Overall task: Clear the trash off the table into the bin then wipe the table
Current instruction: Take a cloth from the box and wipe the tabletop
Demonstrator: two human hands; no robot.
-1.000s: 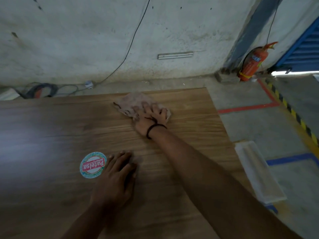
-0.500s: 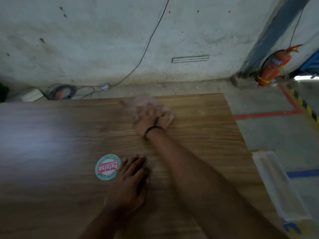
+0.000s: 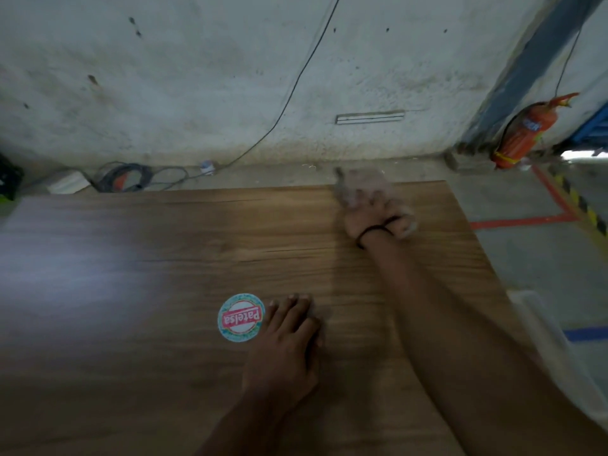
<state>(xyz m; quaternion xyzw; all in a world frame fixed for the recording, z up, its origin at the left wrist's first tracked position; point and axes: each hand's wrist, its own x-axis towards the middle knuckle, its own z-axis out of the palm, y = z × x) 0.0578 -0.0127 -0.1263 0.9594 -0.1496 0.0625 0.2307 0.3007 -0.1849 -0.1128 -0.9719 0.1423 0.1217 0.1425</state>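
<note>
From the head camera, no trash shows on your table [image 3: 131, 258], so clearing seems done and wiping is under way. Your right hand [image 3: 375, 220] presses the one cloth [image 3: 357, 185] at the far edge (its fingers are blurred, so I cannot tell their grip). Your left hand [image 3: 286, 343] lies flat with relaxed fingers beside the one round sticker [image 3: 241, 318].

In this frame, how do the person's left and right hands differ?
The left hand lies flat on bare table beside the round sticker; the right hand presses a cloth at the far edge. The left hand is near and sharp; the right hand is far out and blurred. Both are on the table palm down.
</note>
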